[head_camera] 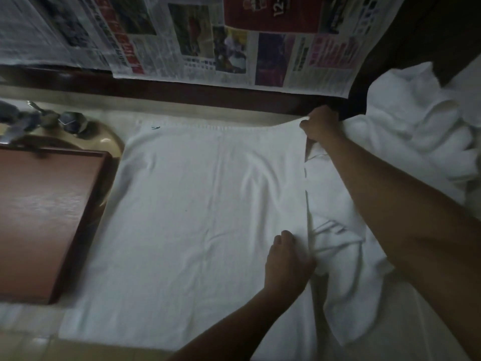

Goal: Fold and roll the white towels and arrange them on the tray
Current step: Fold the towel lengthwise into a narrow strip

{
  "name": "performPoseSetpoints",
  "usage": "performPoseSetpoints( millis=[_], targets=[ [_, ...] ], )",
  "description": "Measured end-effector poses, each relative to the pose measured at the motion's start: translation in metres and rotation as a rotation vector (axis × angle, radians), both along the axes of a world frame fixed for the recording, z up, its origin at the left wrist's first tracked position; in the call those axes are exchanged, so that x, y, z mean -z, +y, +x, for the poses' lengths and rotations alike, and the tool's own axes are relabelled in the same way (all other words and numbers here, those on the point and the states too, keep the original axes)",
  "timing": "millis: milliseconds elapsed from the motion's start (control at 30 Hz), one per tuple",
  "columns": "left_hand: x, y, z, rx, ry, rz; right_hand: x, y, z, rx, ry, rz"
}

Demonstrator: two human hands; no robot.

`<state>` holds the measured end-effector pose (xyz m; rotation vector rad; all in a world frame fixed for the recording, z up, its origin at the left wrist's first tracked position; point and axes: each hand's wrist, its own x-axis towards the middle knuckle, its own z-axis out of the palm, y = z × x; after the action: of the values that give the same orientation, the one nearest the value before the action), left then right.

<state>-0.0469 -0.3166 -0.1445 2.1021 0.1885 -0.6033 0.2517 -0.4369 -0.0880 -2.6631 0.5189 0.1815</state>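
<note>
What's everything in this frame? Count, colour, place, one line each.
flat towel: one, white, spread on the beige counter, centre.
towel heap: count unclear, white, crumpled at right.
tray: one, reddish-brown, left, beside the flat towel.
newspaper sheets: several, colour print, along the top.
ledge: one, dark brown, under the newspaper sheets.
metal fittings: blurred, grey, upper left, beyond the tray.
hands: two, bare; right hand pinches the flat towel's far right corner, left hand grips its right edge, nearer the camera.
</note>
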Motion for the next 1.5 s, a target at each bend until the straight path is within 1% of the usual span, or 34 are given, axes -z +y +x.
performPoseSetpoints(
  millis=[100, 200, 300, 400, 433, 500, 533, 633, 767, 867, 967, 1000, 1133, 1200, 1233, 1333, 1433, 1500],
  targets=[
    [-0.002, 0.000, 0.009, 0.034, -0.001, 0.041, -0.008, -0.005, 0.000, -0.064, -0.050, 0.087],
    [-0.013, 0.002, 0.012, 0.038, -0.035, 0.000, -0.019, -0.009, -0.003, -0.078, -0.113, 0.291],
    [-0.030, 0.015, 0.014, 0.001, -0.013, -0.147, -0.034, -0.002, -0.005, -0.124, -0.109, 0.447],
    [-0.050, 0.041, 0.017, -0.092, 0.083, -0.379, -0.049, 0.015, -0.006, -0.145, -0.089, 0.630],
    [-0.056, 0.054, 0.017, -0.150, 0.115, -0.467, -0.053, 0.025, -0.006, -0.183, -0.092, 0.634],
    [-0.066, 0.080, 0.019, -0.252, 0.180, -0.638, -0.057, 0.043, -0.007, -0.299, -0.128, 0.571],
    [-0.070, 0.095, 0.019, -0.292, 0.191, -0.693, -0.058, 0.054, -0.006, -0.354, -0.148, 0.542],
    [-0.078, 0.148, 0.019, -0.372, 0.170, -0.779, -0.054, 0.094, 0.000, -0.437, -0.185, 0.566],
    [-0.076, 0.217, 0.015, -0.493, 0.170, -0.804, -0.040, 0.157, 0.016, -0.458, -0.241, 0.492],
    [-0.075, 0.262, 0.010, -0.551, 0.173, -0.786, -0.024, 0.214, 0.030, -0.506, -0.266, 0.410],
    [-0.068, 0.301, 0.007, -0.653, 0.143, -0.714, -0.013, 0.267, 0.041, -0.569, -0.255, 0.362],
    [-0.062, 0.316, 0.006, -0.696, 0.109, -0.670, -0.009, 0.287, 0.043, -0.589, -0.248, 0.351],
    [-0.032, 0.358, 0.000, -0.818, -0.055, -0.356, 0.020, 0.345, 0.048, -0.651, -0.193, 0.304],
    [-0.022, 0.369, -0.001, -0.913, -0.092, -0.298, 0.039, 0.367, 0.051, -0.641, -0.160, 0.283],
    [-0.021, 0.372, 0.000, -0.922, -0.112, -0.266, 0.047, 0.373, 0.052, -0.625, -0.145, 0.264],
    [-0.016, 0.378, 0.006, -0.853, -0.185, -0.146, 0.072, 0.389, 0.054, -0.574, -0.120, 0.230],
    [-0.009, 0.382, 0.015, -0.790, -0.210, -0.042, 0.089, 0.398, 0.057, -0.564, -0.129, 0.190],
    [-0.002, 0.385, 0.018, -0.681, -0.226, 0.101, 0.097, 0.401, 0.059, -0.579, -0.155, 0.116]
  ],
)
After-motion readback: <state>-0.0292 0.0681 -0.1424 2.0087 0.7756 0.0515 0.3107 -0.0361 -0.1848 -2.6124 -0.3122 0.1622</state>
